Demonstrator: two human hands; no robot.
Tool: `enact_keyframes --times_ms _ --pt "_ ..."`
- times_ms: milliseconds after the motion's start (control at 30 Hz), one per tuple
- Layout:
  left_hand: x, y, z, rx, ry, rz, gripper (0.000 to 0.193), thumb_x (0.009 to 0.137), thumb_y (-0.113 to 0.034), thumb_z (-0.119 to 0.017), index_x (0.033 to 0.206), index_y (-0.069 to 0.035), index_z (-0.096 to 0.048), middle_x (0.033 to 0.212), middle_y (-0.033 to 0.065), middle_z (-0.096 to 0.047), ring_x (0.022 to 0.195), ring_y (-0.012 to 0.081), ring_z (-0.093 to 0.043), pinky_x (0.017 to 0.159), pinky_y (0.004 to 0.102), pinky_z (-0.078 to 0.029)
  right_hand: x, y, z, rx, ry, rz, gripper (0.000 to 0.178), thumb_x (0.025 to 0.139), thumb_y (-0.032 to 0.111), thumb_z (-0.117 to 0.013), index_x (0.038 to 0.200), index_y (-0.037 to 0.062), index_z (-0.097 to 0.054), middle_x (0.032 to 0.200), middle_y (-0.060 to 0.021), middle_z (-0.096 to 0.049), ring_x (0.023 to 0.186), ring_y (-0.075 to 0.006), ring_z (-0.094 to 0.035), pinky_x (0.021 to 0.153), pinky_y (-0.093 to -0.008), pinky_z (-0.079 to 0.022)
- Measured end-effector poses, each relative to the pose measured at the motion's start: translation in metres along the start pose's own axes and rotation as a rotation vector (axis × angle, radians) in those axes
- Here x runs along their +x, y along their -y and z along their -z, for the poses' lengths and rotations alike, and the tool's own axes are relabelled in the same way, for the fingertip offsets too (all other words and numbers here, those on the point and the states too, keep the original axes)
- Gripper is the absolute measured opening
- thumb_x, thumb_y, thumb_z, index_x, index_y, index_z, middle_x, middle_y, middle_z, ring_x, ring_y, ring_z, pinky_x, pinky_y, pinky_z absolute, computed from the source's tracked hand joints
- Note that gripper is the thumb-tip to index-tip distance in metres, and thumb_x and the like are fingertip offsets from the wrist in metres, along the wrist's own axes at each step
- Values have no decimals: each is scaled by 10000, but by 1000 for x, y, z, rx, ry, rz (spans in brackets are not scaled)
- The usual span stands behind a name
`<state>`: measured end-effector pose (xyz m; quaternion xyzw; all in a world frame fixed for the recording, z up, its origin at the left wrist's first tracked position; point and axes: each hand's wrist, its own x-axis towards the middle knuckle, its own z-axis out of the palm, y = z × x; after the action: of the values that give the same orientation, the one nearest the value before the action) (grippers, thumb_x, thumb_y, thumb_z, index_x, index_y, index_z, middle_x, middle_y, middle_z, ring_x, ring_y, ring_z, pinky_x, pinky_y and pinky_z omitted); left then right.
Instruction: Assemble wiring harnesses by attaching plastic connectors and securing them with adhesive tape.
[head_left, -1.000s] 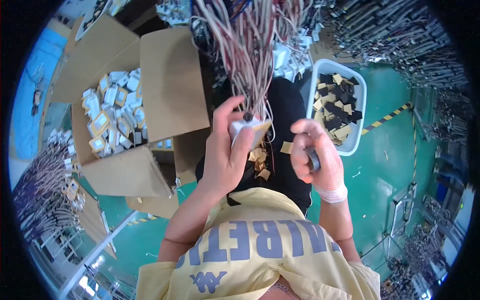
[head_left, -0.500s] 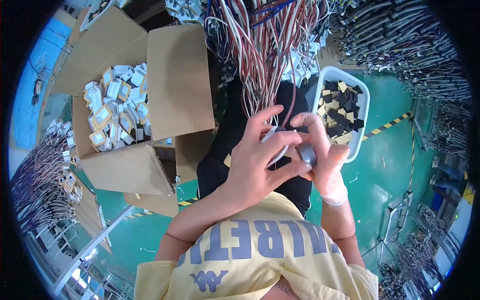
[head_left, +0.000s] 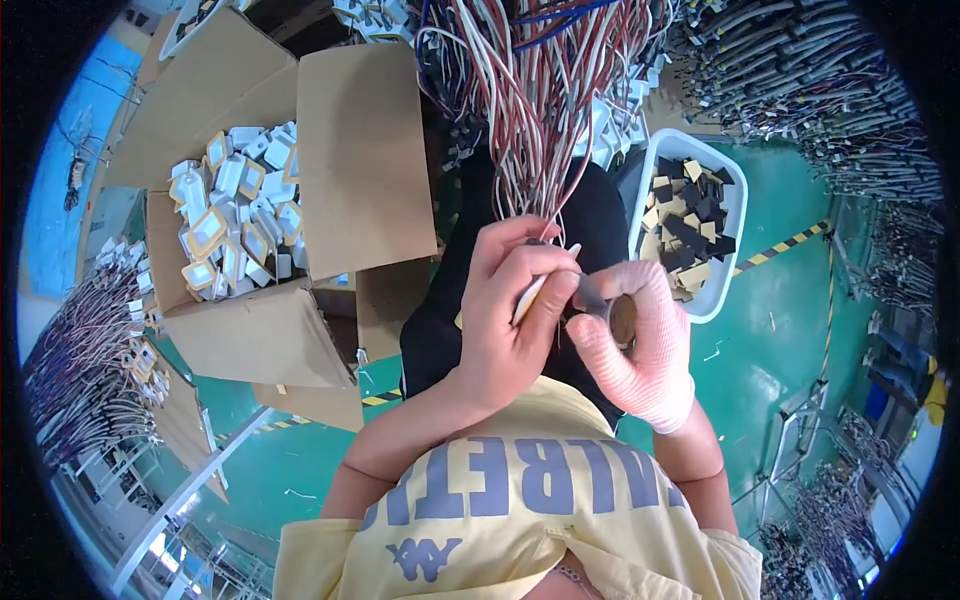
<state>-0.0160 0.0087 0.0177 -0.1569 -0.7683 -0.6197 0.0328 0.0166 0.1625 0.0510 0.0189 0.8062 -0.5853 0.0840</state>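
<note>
My bare left hand [head_left: 510,310] is closed around a small white plastic piece [head_left: 530,296], most of it hidden by the fingers. Red and white wires [head_left: 535,150] come down from a thick bundle to that hand. On my right hand [head_left: 650,345] is a pale ribbed glove; its thumb and forefinger curl round a roll of grey tape [head_left: 623,322] with a brownish core. Close together over my lap, the two hands meet where a dark grey strip [head_left: 590,298] spans between the left fingertips and the roll. Whether it sticks to the wires is hidden.
At the left, an open cardboard box [head_left: 245,325] holds several white housings with yellowish rims [head_left: 235,210]. A white tub [head_left: 735,250] of black and tan foam pieces stands on the right. Grey cable bundles [head_left: 800,80] lie far right, more cables [head_left: 80,360] far left.
Both hands have turned and drawn together; the left fingers have closed further over the white piece. The tape roll has tilted, so its core now shows, and the right fingers have curled around it.
</note>
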Motion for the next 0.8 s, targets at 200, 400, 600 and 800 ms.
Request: enact_keyframes --times_ms 200,400,600,800 --pt "-4 15 3 -287 71 15 511 832 -245 -707 1218 -39 -443 1257 136 -430 1033 205 -523 851 311 -448 16 2 7 -155 -100 442 50 817 -27 -583 837 13 -561 902 -100 -624 730 -134 -562 641 -263 -471" --pt "-14 28 3 -476 241 75 1115 692 -622 -715 1432 -60 -100 1442 185 -191 1285 272 -320 993 415 -370 16 -3 16 26 -3 317 49 810 3 -614 854 -3 -595 1067 -158 -562 850 -174 -560 756 -285 -468" --pt "-14 16 17 -547 215 336 899 792 -531 -690 1400 -58 -225 1312 178 -403 1125 235 -484 910 363 -428 11 -5 1 126 -10 156 59 803 -9 -634 839 -13 -587 943 -124 -601 820 -148 -547 733 -265 -444" --pt "-17 9 22 -237 273 311 521 886 -420 -629 1191 -36 -452 925 104 -618 764 176 -610 680 293 -478 9 -4 6 309 -63 31 76 847 68 -606 847 -5 -586 931 -104 -589 749 -124 -539 690 -245 -437"
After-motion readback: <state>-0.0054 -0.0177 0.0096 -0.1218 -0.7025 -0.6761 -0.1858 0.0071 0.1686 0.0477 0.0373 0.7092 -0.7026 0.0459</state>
